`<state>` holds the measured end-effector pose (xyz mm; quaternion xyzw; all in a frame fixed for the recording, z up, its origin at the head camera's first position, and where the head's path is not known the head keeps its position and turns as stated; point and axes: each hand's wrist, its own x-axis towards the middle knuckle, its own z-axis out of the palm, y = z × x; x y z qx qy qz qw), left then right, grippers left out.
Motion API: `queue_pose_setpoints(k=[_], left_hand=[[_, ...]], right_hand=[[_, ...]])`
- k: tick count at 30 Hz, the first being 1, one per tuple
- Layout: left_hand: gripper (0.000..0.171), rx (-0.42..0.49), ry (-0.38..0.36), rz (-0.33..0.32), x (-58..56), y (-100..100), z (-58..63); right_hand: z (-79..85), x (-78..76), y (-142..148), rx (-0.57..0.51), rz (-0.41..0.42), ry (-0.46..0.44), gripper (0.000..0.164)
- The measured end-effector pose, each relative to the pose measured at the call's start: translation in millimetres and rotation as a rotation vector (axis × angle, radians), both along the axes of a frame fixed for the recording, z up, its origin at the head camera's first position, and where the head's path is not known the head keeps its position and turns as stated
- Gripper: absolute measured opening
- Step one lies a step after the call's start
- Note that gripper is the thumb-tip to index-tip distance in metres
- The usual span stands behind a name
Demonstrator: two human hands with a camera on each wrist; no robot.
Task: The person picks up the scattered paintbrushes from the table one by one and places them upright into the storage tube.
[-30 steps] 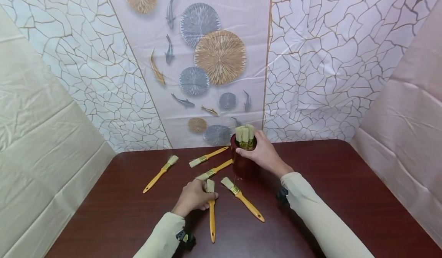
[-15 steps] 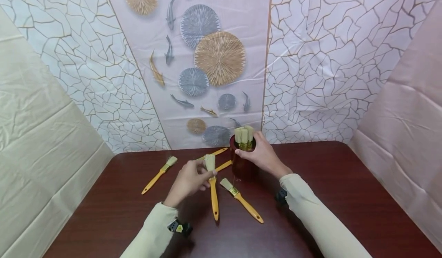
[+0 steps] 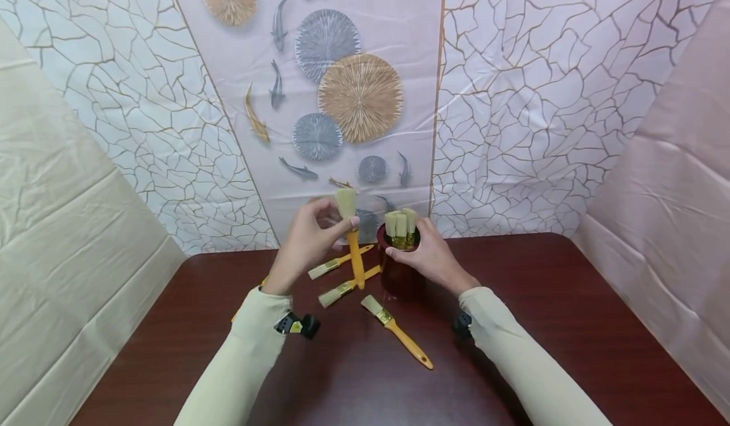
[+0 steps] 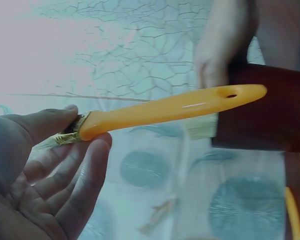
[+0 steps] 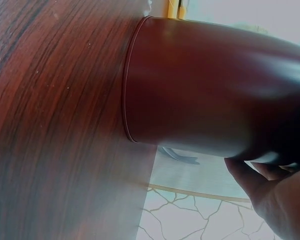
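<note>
My left hand (image 3: 310, 232) pinches a paintbrush (image 4: 170, 108) at its metal band, bristles up and yellow handle hanging down. It is lifted above the table, left of a dark red cup (image 3: 393, 277). In the left wrist view the thumb and fingertips press on the band near the handle's base. My right hand (image 3: 436, 255) grips the cup near its rim, thumb at the front. Several brushes (image 3: 402, 226) stand in the cup with pale bristles up. The cup's base rests on the table in the right wrist view.
Two brushes (image 3: 338, 294) lie left of the cup on the dark wooden table (image 3: 513, 324). Another brush (image 3: 399, 331) lies in front of it. A further brush is mostly hidden behind the left forearm. Patterned cloth (image 3: 513, 128) hangs behind the table.
My left hand has picked the paintbrush up from the table's front and raised it up and away, to beside the cup. My right hand keeps its grip on the cup.
</note>
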<state>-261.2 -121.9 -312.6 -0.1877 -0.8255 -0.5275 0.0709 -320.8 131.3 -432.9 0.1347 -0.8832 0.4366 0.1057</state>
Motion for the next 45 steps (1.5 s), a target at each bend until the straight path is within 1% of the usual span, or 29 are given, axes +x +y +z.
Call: queue_pose_setpoints(k=[3,5,9,12,15,19,23,26,31,34,36,39,43,45], left_hand=[[0.025,0.004,0.062,0.008,-5.6,6.1,11.7],[0.025,0.001,0.092,0.021,-9.9,10.4,17.1],[0.023,0.011,0.126,0.027,-20.6,19.5,21.6],[0.022,0.054,0.121,0.02,-29.9,27.3,20.3],[0.023,0.088,0.125,0.033,-38.4,35.0,17.4],[0.023,0.102,0.158,0.051,-48.1,43.9,12.0],[0.018,0.107,0.181,0.026,-55.7,51.1,2.9],[0.016,0.056,0.176,0.017,-59.1,54.4,-6.6],[0.016,-0.093,0.156,0.022,-63.2,55.9,-22.7],[0.017,-0.167,0.148,0.003,-66.1,55.6,-30.5],[0.017,-0.207,0.133,-0.026,-67.9,55.0,-35.2],[0.014,-0.264,0.107,-0.088,-69.8,53.8,-41.2],[0.009,-0.342,0.13,-0.17,-73.0,52.6,-46.0],[0.009,-0.396,0.149,-0.186,-75.1,52.4,-47.9]], right_hand=[[-0.1,1.5,-0.7,-0.009,0.002,-0.004,0.098],[-1.0,2.6,-1.2,-0.012,0.005,-0.005,0.098],[-4.4,4.8,-1.2,-0.012,0.007,-0.024,0.1],[-7.2,5.4,-1.4,-0.012,0.001,-0.042,0.099],[-8.6,5.2,-1.8,-0.014,-0.006,-0.048,0.099],[-9.4,3.5,-1.0,-0.007,-0.012,-0.038,0.1],[-8.2,2.0,0.7,0.004,-0.016,-0.022,0.1],[-6.3,2.0,1.3,0.0,-0.015,-0.027,0.101],[-3.4,2.3,1.5,0.005,-0.013,-0.03,0.104],[-2.6,1.4,1.4,0.011,-0.016,-0.02,0.103],[-2.1,1.0,1.4,0.013,-0.016,-0.013,0.102],[-1.7,0.8,1.1,0.015,-0.014,-0.004,0.102],[-1.3,0.8,0.6,0.016,-0.017,0.003,0.101],[-1.1,1.1,0.4,0.013,-0.019,0.006,0.1]])
